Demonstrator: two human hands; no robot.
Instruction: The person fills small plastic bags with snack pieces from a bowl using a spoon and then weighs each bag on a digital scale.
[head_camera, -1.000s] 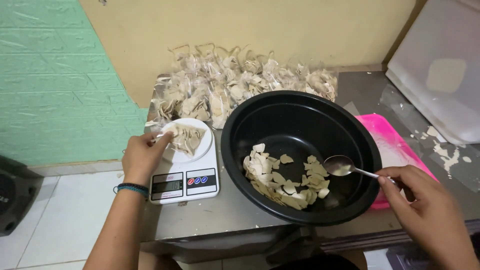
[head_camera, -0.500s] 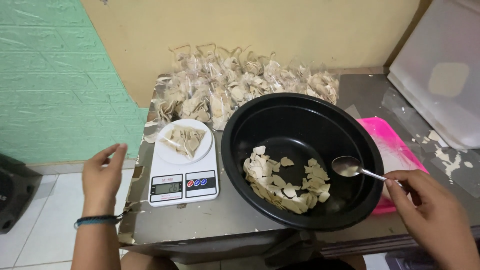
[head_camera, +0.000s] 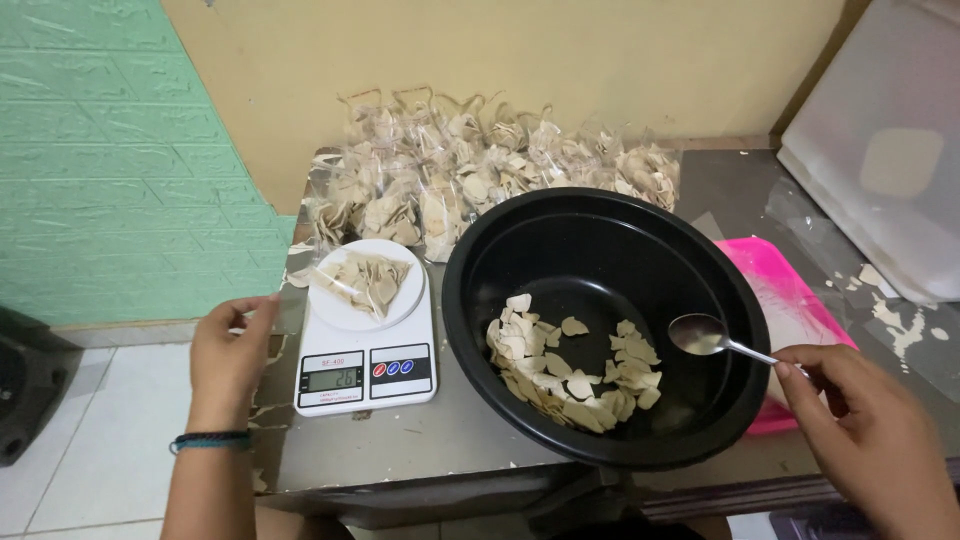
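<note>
My left hand (head_camera: 228, 355) hovers empty, fingers loosely spread, just left of a white kitchen scale (head_camera: 366, 345). On the scale's round platform lies a small clear bag of pale chips (head_camera: 365, 282). My right hand (head_camera: 868, 432) grips the handle of a metal spoon (head_camera: 712, 338), whose empty bowl hangs inside a big black bowl (head_camera: 590, 240). Pale, flat chips (head_camera: 565, 368) lie in the bottom of that bowl.
Several filled clear bags of chips (head_camera: 480, 175) are piled against the yellow wall at the back of the table. A pink tray (head_camera: 790, 300) sits under the bowl's right side. A white lid (head_camera: 880, 160) leans at the right, crumbs near it.
My left hand let go of the bag on the scale and drew back to the left of it. The spoon lifted slightly away from the chips.
</note>
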